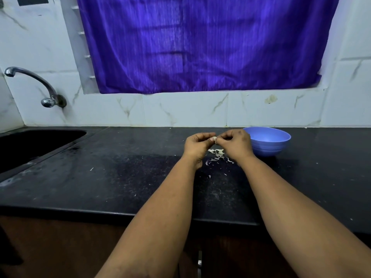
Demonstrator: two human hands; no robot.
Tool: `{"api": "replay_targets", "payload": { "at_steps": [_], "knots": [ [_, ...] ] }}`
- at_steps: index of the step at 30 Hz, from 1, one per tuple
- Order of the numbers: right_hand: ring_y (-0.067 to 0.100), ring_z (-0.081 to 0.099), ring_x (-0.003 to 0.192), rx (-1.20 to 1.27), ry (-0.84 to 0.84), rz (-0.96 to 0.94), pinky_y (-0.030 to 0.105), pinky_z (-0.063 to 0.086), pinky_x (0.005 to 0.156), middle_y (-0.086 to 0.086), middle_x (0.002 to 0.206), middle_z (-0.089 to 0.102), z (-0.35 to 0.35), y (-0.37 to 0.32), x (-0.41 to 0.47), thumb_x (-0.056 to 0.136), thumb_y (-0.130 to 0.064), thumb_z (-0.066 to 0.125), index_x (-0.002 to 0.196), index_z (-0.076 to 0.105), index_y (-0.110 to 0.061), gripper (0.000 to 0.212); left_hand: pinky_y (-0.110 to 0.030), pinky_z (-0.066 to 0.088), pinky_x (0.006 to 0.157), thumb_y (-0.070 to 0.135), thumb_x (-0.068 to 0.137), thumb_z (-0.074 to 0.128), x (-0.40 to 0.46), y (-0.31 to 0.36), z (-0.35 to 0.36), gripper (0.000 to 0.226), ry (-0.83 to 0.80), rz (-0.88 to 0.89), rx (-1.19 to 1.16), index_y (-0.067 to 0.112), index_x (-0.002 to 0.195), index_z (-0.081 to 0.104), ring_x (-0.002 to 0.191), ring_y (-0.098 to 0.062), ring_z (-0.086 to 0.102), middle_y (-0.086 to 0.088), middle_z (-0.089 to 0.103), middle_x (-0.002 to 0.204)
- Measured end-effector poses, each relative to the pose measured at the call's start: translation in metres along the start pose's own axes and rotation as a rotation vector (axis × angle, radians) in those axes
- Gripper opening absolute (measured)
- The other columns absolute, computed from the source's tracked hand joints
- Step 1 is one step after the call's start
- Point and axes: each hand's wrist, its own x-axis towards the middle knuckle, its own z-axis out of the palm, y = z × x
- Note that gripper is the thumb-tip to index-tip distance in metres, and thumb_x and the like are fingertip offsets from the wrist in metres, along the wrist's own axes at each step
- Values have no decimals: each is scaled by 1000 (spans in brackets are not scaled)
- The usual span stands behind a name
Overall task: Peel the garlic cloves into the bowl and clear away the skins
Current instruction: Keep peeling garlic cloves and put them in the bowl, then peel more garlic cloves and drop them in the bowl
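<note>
A small pale garlic clove (215,139) is held between both hands above the black countertop. My left hand (197,146) pinches it with curled fingers from the left. My right hand (235,144) pinches it from the right, fingers curled over it. Directly below the hands lies a little heap of white garlic skins (216,154), with smaller flakes scattered toward me. A blue plastic bowl (269,140) stands just right of my right hand, near the wall; its inside is not visible from here.
A dark sink (30,145) is sunk into the black countertop (120,177) at the left, with a chrome tap (32,83) on the tiled wall above it. A purple curtain (200,43) hangs behind. The counter's front edge runs across below my forearms.
</note>
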Motion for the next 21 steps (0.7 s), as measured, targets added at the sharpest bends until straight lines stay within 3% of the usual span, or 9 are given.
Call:
{"api": "replay_targets", "payload": {
  "at_steps": [4,9,14,21],
  "knots": [
    [16,66,72,179,27,115,35,55,77,0,71,71,4,4,3,78,-16,72,69,72,-19,10,-16,55,74,-14,88,53,2,3,-1,20,-12,-48,-147,1,86,65,72,-11,67,-8,68,77],
    [11,68,71,356,-30,201,34,55,82,4,72,72,5,4,3,80,-9,71,70,72,-14,12,-16,56,71,-13,86,57,1,4,-2,14,-21,-85,-227,-1,85,64,68,-10,69,-4,71,70],
    [17,71,79,313,-24,209,35,58,84,2,72,73,6,6,4,78,-11,72,67,72,-15,12,-17,57,69,-17,88,50,3,4,-3,22,50,-129,-248,1,84,63,66,-12,67,-11,67,75],
    [14,62,71,39,14,180,22,47,66,2,74,69,2,8,3,76,-16,74,73,72,-12,6,-15,52,64,-9,88,57,1,3,0,19,99,-85,-65,9,82,62,68,-12,60,-6,62,76]
  ]
}}
